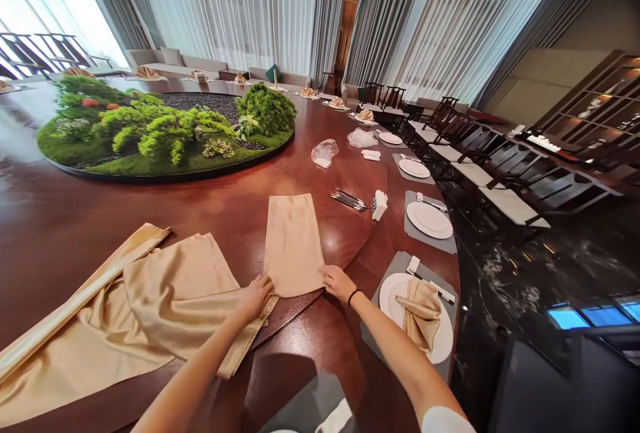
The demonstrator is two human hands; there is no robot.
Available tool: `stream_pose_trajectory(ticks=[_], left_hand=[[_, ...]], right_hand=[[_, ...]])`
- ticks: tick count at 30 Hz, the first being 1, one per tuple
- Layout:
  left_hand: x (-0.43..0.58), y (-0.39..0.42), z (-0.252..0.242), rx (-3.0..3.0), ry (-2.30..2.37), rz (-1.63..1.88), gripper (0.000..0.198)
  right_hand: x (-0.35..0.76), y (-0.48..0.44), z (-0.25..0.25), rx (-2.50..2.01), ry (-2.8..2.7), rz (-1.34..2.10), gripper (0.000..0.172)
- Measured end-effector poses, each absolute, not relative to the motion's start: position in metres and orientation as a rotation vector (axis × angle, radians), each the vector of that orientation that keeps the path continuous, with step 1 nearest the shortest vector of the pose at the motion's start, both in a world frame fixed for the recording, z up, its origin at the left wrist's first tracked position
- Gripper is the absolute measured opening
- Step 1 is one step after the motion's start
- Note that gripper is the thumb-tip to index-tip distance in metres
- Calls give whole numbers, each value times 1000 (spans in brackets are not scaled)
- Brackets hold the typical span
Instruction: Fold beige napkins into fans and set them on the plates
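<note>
A gold cloth napkin (293, 241), folded into a long rectangle, lies flat on the big round wooden table (320, 340). My left hand (256, 294) pinches its near left corner, fingers closed on the cloth. My right hand (337, 281), with a black band at the wrist, grips the near right corner. To the left lies a loose pile of more gold napkins (150, 300), partly under my left forearm.
A folded napkin sits on a white plate (440, 346) at my right on a grey mat. More plates (429, 218), chopsticks (349, 200) and plastic bags (324, 152) follow the table edge. A green moss garden centrepiece (165, 130) fills the middle. Dark chairs (505, 186) line the right side.
</note>
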State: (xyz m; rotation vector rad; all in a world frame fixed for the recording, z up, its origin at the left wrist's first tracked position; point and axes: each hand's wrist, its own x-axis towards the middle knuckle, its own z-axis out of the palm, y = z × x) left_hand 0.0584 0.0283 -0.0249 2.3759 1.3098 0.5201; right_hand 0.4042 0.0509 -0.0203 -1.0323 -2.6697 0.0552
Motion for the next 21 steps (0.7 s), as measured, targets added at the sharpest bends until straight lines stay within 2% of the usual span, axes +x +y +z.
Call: stream_pose_trajectory(ticks=[3, 6, 9, 12, 15, 17, 21], left_hand=[[58, 5, -52, 2231, 1239, 592, 17], [58, 10, -59, 1943, 1366, 645, 22], [61, 31, -55, 1876, 1545, 598, 24], [64, 48, -52, 2029, 1555, 523, 23], [68, 51, -52, 2204, 1550, 422, 24], [69, 49, -53, 2295, 1590, 339, 24], [67, 45, -53, 2447, 1668, 249, 28]], right_hand=[[412, 25, -45, -1122, -2517, 459, 18], [411, 22, -49, -1391, -2234, 675, 18], [399, 34, -42, -1681, -2043, 654, 20], [370, 39, -34, -1839, -1980, 430, 30], [329, 26, -35, -1614, -2262, 211, 49], [310, 15, -42, -1393, -2486, 239, 58], [322, 6, -60, -1455, -2542, 311, 63]])
